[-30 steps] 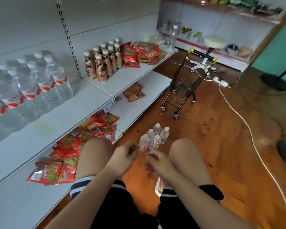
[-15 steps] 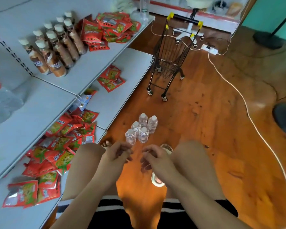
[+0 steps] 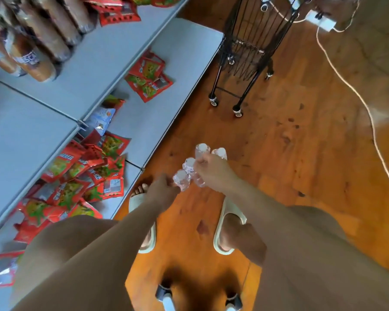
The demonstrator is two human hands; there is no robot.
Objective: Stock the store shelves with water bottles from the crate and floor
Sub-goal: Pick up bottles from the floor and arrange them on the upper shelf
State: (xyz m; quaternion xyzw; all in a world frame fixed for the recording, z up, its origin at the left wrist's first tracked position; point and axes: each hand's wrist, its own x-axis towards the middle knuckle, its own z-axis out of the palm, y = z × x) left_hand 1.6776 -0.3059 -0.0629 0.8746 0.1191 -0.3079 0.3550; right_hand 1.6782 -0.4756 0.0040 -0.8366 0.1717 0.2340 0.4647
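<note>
Clear, white-capped water bottles (image 3: 182,179). At nine o'clock, red snack packets (image 3: 148,79) printed green and yellow lie on pale grey shelves (image 3: 94,63). The floor (image 3: 290,153) is orange-brown wood grain with dark knots.

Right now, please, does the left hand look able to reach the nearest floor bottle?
Probably yes: the left hand is against the nearest bottle, nothing between them; its grip is blurred.

Four small clear water bottles (image 3: 190,164) with white caps stand upright, clustered together on the wooden floor (image 3: 290,153).

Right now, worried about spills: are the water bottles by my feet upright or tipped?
Upright: the water bottles show their white caps pointing straight up at the camera.
</note>
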